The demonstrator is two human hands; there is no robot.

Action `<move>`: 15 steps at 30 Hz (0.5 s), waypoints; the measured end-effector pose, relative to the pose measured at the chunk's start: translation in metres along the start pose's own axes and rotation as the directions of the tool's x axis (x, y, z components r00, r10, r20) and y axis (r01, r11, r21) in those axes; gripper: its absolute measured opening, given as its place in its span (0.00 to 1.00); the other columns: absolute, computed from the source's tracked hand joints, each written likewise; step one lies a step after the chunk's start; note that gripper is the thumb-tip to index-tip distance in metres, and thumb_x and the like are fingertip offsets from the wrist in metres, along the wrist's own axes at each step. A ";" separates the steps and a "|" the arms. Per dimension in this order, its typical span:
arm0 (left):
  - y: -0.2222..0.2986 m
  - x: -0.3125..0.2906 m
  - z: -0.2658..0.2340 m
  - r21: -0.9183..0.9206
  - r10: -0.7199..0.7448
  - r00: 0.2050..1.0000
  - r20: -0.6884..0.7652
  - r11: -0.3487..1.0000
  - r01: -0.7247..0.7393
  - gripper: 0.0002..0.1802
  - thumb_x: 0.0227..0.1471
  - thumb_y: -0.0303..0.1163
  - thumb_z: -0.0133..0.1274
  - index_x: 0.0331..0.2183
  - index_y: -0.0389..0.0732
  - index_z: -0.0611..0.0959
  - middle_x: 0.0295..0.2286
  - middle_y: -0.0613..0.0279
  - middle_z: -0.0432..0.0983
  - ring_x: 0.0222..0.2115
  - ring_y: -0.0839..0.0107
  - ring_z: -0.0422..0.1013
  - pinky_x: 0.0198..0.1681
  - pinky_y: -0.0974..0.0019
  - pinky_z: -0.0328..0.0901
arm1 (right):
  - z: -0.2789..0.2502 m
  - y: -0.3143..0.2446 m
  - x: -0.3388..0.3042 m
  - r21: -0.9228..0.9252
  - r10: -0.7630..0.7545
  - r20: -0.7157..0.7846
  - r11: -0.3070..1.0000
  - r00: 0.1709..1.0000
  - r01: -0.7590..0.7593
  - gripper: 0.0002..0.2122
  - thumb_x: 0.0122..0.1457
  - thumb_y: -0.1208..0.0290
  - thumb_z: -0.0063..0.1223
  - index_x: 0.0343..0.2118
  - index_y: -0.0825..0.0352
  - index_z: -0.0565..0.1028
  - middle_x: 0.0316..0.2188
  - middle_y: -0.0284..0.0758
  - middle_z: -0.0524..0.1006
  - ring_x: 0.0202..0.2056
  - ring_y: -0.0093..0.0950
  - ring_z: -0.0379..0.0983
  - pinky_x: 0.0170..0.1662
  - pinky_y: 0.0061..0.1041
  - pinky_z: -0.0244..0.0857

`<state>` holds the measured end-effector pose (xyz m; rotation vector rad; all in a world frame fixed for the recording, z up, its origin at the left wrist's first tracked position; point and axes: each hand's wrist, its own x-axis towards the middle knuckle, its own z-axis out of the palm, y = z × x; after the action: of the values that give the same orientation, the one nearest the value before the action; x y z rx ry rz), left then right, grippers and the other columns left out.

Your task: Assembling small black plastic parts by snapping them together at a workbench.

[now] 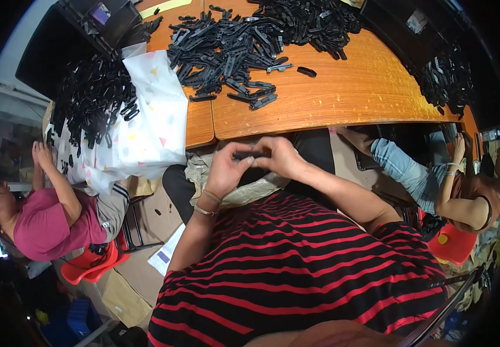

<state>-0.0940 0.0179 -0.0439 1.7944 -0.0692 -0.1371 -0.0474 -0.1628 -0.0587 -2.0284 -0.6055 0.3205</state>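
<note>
Nearest me, through the head view, is the red-and-black striped shirt (296, 260), with a pale sack-like cloth (203, 169) across the lap beyond it. Over that cloth I have the left hand (227, 166) and the right hand (283, 157) close together, just short of the counter (342, 87). Both pinch a small black part (244, 155) between thumbs and curled fingers; the fingers cover much of it, so I can't make out its form or whether it is finished.

On the counter, a large heap of black and grey plastic pieces (227, 52) lies straight ahead, with one lone black piece (306, 72) apart to its right. To the left, another black pile (93, 98) rests on a white patterned sheet (160, 110); a darker pile (319, 23) lies farther back, and one more (449, 84) sits at the far right.

As I judge it, this one part is mid-handling and plenty of pieces remain out. I can't tell which piles are done and which are untouched, so overall progress stays unclear to me.
</note>
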 end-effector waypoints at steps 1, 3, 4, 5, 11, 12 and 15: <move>-0.015 -0.002 -0.001 0.048 -0.035 0.999 0.012 0.998 0.034 0.12 0.46 0.23 0.57 0.37 0.33 0.78 0.28 0.62 0.76 0.26 0.80 0.70 0.30 0.75 0.66 | 0.000 -0.001 -0.005 -0.089 0.000 0.068 0.996 0.998 0.006 0.15 0.45 0.68 0.66 0.33 0.70 0.76 0.24 0.37 0.77 0.27 0.25 0.73 0.30 0.26 0.66; -0.027 -0.002 -0.001 0.217 -0.087 0.996 0.014 0.973 0.082 0.12 0.40 0.25 0.61 0.32 0.35 0.81 0.21 0.54 0.76 0.20 0.71 0.72 0.26 0.68 0.66 | -0.006 0.001 -0.011 -0.199 0.041 0.186 0.980 0.982 -0.003 0.14 0.48 0.69 0.64 0.35 0.70 0.76 0.28 0.40 0.79 0.31 0.29 0.76 0.32 0.29 0.68; -0.032 -0.004 -0.001 0.307 -0.062 0.998 -0.008 0.950 0.062 0.12 0.39 0.26 0.60 0.32 0.37 0.81 0.21 0.52 0.76 0.19 0.65 0.72 0.27 0.66 0.67 | -0.013 0.003 -0.012 -0.204 0.048 0.173 0.979 0.984 -0.012 0.14 0.48 0.69 0.64 0.35 0.70 0.76 0.28 0.40 0.79 0.31 0.29 0.76 0.32 0.29 0.68; -0.031 -0.004 -0.001 0.311 -0.065 0.998 -0.009 0.948 0.064 0.13 0.39 0.26 0.60 0.32 0.37 0.81 0.21 0.52 0.77 0.19 0.62 0.73 0.27 0.64 0.67 | -0.025 0.005 -0.012 -0.123 0.023 0.175 0.992 0.984 -0.001 0.13 0.49 0.70 0.63 0.35 0.70 0.75 0.27 0.39 0.79 0.29 0.28 0.76 0.31 0.28 0.68; -0.001 0.015 0.002 0.555 0.262 0.947 0.186 0.767 -0.322 0.09 0.42 0.28 0.59 0.30 0.38 0.81 0.29 0.53 0.77 0.32 0.56 0.73 0.36 0.62 0.67 | -0.114 0.025 0.031 -0.322 -0.087 -0.281 0.947 0.956 -0.008 0.06 0.54 0.69 0.56 0.31 0.67 0.77 0.25 0.40 0.76 0.22 0.31 0.73 0.28 0.29 0.66; 0.013 0.026 0.005 0.571 0.256 0.960 0.112 0.774 -0.273 0.09 0.42 0.27 0.58 0.31 0.38 0.81 0.28 0.54 0.76 0.33 0.56 0.72 0.36 0.61 0.67 | -0.127 0.027 0.044 -0.446 -0.143 -0.376 0.894 0.915 -0.044 0.08 0.52 0.68 0.57 0.32 0.66 0.77 0.27 0.43 0.75 0.27 0.39 0.73 0.32 0.34 0.66; 0.033 0.076 0.019 0.617 0.435 0.900 -0.021 0.714 -0.331 0.12 0.42 0.27 0.58 0.34 0.38 0.80 0.28 0.55 0.74 0.32 0.55 0.71 0.36 0.60 0.66 | -0.152 0.039 0.078 -0.587 -0.153 -0.452 0.793 0.879 -0.163 0.10 0.49 0.70 0.58 0.32 0.70 0.76 0.35 0.45 0.74 0.33 0.46 0.72 0.38 0.39 0.67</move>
<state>-0.0204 -0.0174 -0.0205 2.3807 -0.4094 0.3852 0.0990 -0.2483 -0.0139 -2.6040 -0.4091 -0.4474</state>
